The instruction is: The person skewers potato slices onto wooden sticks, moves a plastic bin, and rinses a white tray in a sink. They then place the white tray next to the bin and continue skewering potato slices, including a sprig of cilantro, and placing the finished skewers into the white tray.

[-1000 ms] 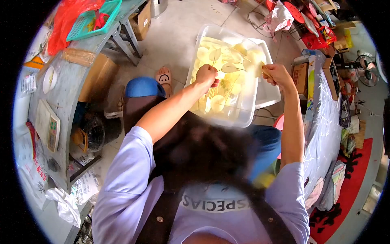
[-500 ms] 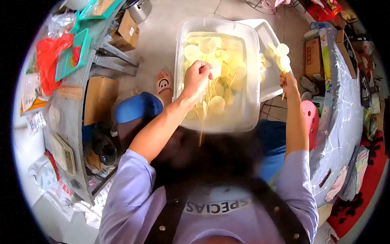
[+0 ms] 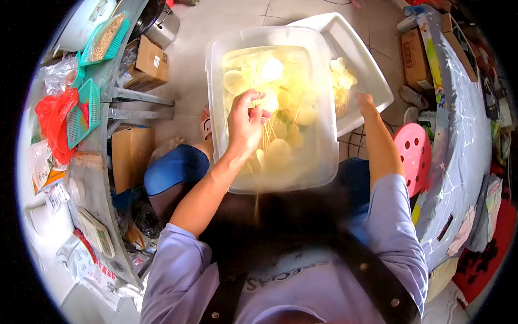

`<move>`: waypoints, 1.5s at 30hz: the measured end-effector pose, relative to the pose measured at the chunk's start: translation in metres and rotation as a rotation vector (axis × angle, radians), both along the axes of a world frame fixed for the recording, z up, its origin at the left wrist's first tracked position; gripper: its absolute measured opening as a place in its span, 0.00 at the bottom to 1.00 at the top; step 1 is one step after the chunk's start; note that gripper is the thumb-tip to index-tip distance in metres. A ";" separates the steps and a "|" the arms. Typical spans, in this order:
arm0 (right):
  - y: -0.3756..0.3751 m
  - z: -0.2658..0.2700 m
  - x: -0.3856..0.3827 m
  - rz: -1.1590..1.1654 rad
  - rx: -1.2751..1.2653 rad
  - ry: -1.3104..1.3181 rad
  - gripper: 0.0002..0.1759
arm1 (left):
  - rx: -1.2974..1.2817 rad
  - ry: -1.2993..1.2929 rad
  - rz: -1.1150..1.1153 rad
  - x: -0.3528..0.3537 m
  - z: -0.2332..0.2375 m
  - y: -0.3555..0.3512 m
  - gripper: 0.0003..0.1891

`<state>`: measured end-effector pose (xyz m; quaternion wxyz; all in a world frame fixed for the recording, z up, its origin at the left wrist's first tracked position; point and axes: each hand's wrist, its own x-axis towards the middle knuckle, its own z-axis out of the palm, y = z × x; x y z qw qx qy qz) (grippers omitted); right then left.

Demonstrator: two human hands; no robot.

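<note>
A translucent plastic tub (image 3: 324, 162) stands in front of me, holding yellowish liquid and many thin, round, pale-yellow slices (image 3: 278, 151) on sticks. Over its middle, my left hand (image 3: 247, 121) is closed in a pinch on a skewer, whose blurred stick trails down past my wrist. A slice shows right at those fingertips. At the right, my right hand (image 3: 367, 102) is over the white tray (image 3: 372, 70), its fingers mostly hidden behind the hand. A bunch of skewered slices (image 3: 341, 78) lies in the tray, just left of that hand.
A grey table (image 3: 110, 156) on the left bears green baskets (image 3: 81, 121), a red plastic bag (image 3: 56, 121) and a scale (image 3: 97, 232). Cardboard boxes (image 3: 145, 62) sit beneath and beside it. On the right are a pink perforated seat-like piece (image 3: 414, 159) and a grey cloth-covered surface (image 3: 445, 156).
My right hand has lowered toward the tray, and the skewered slices it held up now appear in the tray beside it. My left hand remains over the tub. The whole view has shifted.
</note>
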<state>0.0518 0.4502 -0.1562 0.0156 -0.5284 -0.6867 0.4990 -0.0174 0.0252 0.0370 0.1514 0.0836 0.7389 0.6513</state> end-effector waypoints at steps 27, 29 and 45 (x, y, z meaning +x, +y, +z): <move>-0.295 0.177 -0.014 0.534 0.042 0.103 0.12 | 0.229 -0.599 0.135 -0.026 -0.039 -0.016 0.07; -0.315 0.196 -0.001 0.559 -0.033 0.146 0.13 | 0.191 -0.666 0.112 -0.019 -0.021 -0.010 0.08; -0.273 0.071 -0.010 0.583 0.149 -0.225 0.11 | 0.273 -0.582 0.196 -0.017 -0.015 -0.011 0.08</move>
